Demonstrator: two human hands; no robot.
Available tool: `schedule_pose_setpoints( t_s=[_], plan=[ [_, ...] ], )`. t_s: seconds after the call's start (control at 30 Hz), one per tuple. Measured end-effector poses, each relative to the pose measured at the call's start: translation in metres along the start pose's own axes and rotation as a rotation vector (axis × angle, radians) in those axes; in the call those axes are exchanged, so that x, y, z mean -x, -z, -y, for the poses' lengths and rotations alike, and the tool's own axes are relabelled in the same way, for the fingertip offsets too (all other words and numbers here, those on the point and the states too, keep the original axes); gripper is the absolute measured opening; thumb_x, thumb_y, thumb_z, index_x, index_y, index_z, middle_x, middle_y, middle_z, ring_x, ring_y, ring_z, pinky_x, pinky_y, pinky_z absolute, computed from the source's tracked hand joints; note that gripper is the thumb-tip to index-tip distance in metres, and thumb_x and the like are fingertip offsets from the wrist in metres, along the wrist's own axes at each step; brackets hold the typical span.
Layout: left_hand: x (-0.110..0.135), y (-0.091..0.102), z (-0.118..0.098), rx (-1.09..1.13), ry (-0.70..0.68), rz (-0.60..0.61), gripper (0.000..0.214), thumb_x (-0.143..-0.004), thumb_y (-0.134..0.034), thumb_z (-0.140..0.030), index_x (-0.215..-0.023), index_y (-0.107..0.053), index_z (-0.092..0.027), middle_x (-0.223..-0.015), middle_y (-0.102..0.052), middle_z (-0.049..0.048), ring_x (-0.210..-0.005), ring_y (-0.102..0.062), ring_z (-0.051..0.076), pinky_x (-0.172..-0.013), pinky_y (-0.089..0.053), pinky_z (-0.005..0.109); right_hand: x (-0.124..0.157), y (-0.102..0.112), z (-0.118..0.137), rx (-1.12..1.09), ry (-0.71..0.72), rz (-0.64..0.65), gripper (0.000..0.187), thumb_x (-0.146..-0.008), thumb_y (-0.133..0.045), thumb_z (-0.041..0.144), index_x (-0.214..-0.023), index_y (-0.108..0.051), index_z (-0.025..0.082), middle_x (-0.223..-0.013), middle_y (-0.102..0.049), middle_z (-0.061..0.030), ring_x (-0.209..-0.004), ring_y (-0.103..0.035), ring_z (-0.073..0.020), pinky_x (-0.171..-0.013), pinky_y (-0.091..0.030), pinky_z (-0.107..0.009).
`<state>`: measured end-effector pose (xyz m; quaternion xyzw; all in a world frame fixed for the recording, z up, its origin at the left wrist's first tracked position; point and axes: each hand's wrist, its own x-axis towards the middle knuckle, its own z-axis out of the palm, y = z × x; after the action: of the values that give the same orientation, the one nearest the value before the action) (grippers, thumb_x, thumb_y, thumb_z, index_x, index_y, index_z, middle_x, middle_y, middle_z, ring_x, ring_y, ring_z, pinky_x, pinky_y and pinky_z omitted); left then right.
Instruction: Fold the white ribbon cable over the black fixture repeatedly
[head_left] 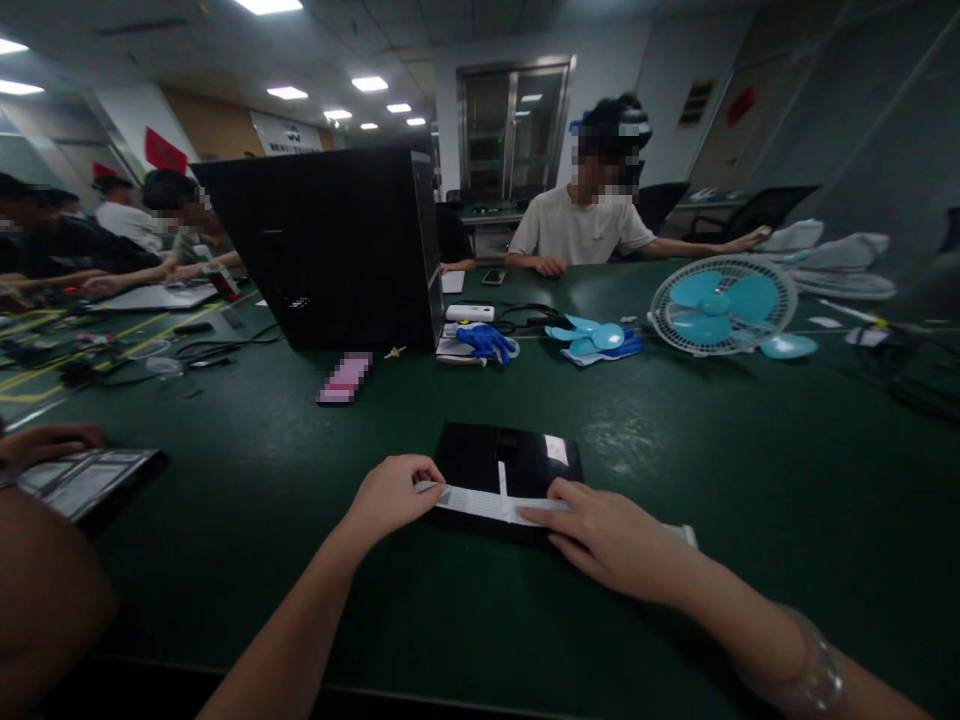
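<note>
A flat black device (510, 462) lies on the dark green table (675, 470) right in front of me. A white strip (487, 503) runs across its near edge. My left hand (390, 495) is closed in a pinch on the strip's left end. My right hand (604, 535) lies with fingers stretched flat, pressing the strip's right part against the black device. A small white label (556, 449) shows on the device's far right corner.
A black computer case (330, 250) stands behind, with a pink phone (345, 380) and blue gloves (487, 342) near it. A blue desk fan (724, 305) and loose fan blades (596, 338) lie right. Another person's hand (49, 440) rests by a panel (86, 482) at left. People sit opposite.
</note>
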<state>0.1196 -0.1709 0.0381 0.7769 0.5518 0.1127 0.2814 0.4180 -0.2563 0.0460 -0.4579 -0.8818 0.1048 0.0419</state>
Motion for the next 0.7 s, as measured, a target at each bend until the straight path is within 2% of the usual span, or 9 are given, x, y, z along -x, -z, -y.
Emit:
schedule_pose_setpoints(
  t_s=[0.13, 0.23, 0.47, 0.6, 0.7],
  plan=[
    [0.001, -0.001, -0.002, -0.009, -0.025, -0.044, 0.016, -0.078, -0.062, -0.034, -0.083, -0.074, -0.024, -0.095, -0.073, 0.0044, -0.087, -0.064, 0.024, -0.069, -0.045, 0.030, 0.000, 0.000, 0.002, -0.007, 0.007, 0.012, 0.054, -0.089, -0.056, 0.048, -0.141, -0.050, 0.034, -0.116, -0.054, -0.0085, -0.091, -0.058, -0.0215, -0.075, -0.051, -0.037],
    [0.001, -0.003, 0.000, 0.027, -0.060, -0.096, 0.014, -0.077, -0.063, -0.033, -0.079, -0.074, -0.024, -0.093, -0.072, 0.0048, -0.083, -0.064, 0.024, -0.066, -0.044, 0.030, -0.002, 0.001, 0.003, -0.017, -0.002, 0.043, 0.061, -0.088, -0.054, 0.059, -0.143, -0.046, 0.035, -0.118, -0.053, -0.0095, -0.094, -0.057, -0.0246, -0.075, -0.051, -0.040],
    [0.000, -0.007, 0.003, 0.069, -0.076, -0.103, 0.011, -0.074, -0.066, -0.031, -0.078, -0.073, -0.024, -0.086, -0.071, 0.0041, -0.080, -0.063, 0.024, -0.061, -0.041, 0.028, -0.006, -0.001, 0.006, 0.017, 0.013, 0.001, 0.055, -0.088, -0.052, 0.060, -0.137, -0.055, 0.033, -0.134, -0.050, -0.0102, -0.114, -0.052, -0.0312, -0.093, -0.045, -0.051],
    [0.001, -0.005, -0.002, -0.010, -0.099, -0.093, 0.012, -0.076, -0.063, -0.030, -0.080, -0.072, -0.024, -0.089, -0.069, 0.0047, -0.080, -0.063, 0.024, -0.064, -0.042, 0.030, -0.012, -0.005, 0.009, 0.006, 0.025, -0.041, 0.063, -0.091, -0.049, 0.058, -0.147, -0.041, 0.031, -0.146, -0.043, -0.0118, -0.130, -0.042, -0.0337, -0.104, -0.036, -0.056],
    [0.002, -0.005, -0.003, -0.051, -0.113, -0.074, 0.014, -0.078, -0.061, -0.032, -0.082, -0.071, -0.024, -0.091, -0.068, 0.0046, -0.080, -0.062, 0.023, -0.065, -0.042, 0.030, -0.016, -0.007, 0.013, -0.009, 0.032, 0.012, 0.070, -0.089, -0.047, 0.065, -0.149, -0.038, 0.031, -0.155, -0.032, -0.0119, -0.139, -0.031, -0.0361, -0.108, -0.030, -0.060]
  ],
)
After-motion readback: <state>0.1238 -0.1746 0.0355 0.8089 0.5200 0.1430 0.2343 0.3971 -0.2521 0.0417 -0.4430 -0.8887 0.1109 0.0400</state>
